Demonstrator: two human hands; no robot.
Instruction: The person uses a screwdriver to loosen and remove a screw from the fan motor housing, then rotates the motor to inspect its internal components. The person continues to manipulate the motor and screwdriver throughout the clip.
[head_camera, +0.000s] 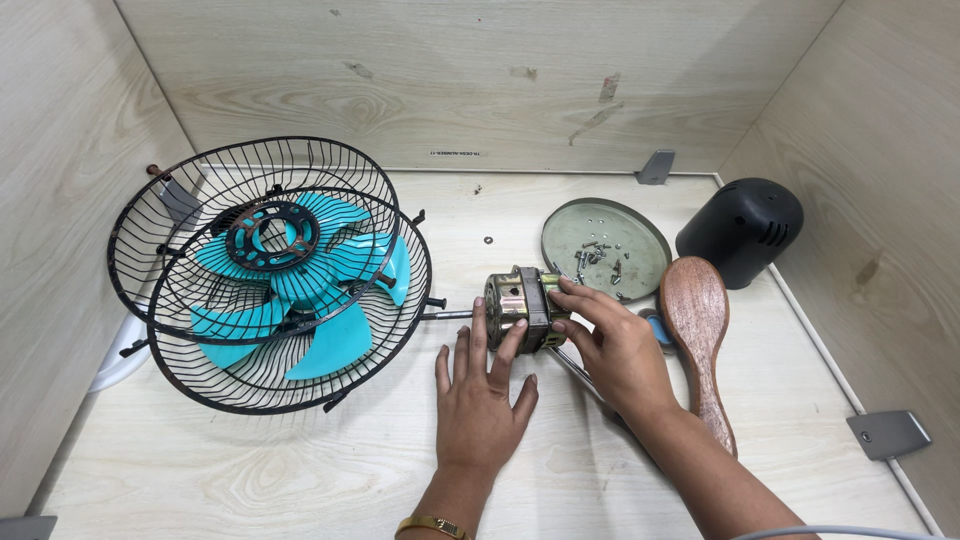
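A brass-and-steel motor (522, 310) lies on its side mid-table (300, 470), shaft pointing left. The left hand (482, 392) rests spread against it; the right hand (612, 345) pinches its rear end. Behind: one round plate (640, 262) of screws, one black cover (742, 230), one wooden brush (700, 330). Left: two grilles (270, 270), one teal blade (330, 300). A small white label (455, 153) sits on the back wall.

Bright, even light floods the pale wooden worktop (300, 470), falling from above. Soft, short shadows sit just under the black wire fan guards (270, 270) and beside the black plastic motor cover (740, 230), well right of the guards. No glare, everything sharp; the wooden walls bow outward at the edges.
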